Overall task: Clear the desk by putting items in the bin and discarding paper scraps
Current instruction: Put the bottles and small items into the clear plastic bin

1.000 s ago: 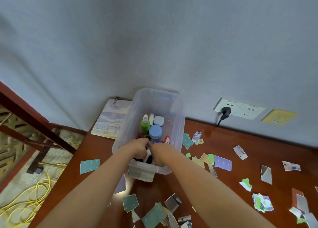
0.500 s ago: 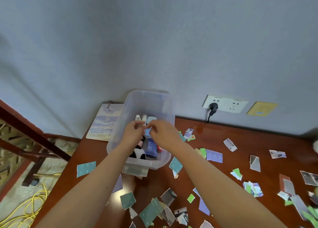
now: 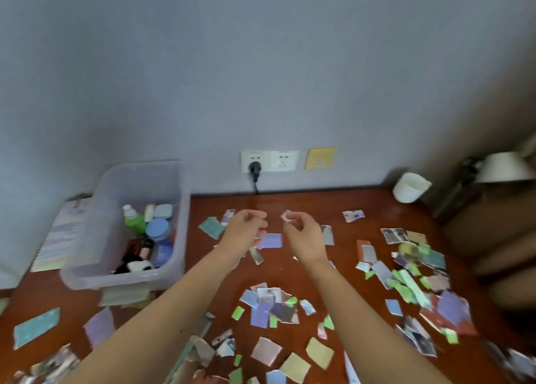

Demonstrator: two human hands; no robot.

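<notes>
A clear plastic bin [image 3: 116, 279] stands at the desk's back left. It holds a green bottle [image 3: 135, 222], a blue-lidded jar [image 3: 158, 228], a panda toy [image 3: 136, 266] and other small items. Torn paper scraps [image 3: 271, 308] in several colours cover the wooden desk [image 3: 307, 202]. My left hand [image 3: 246, 230] hovers right of the bin, fingers curled, with nothing seen in it. Beside it, my right hand [image 3: 304, 234] is curled too, its fingertips at a small pinkish-white scrap [image 3: 286, 216]. Whether it grips that scrap is unclear.
A spiral notebook [image 3: 56, 238] lies left of the bin against the wall. A wall socket [image 3: 269, 160] with a black plug [image 3: 255, 169] sits above the desk's back edge. At the back right corner are a white cup [image 3: 410, 187] and a lamp [image 3: 504, 167].
Both hands have come out of the bin and moved right, over the scraps in the middle of the desk. The view has swung right as well, so the bin now sits at the left.
</notes>
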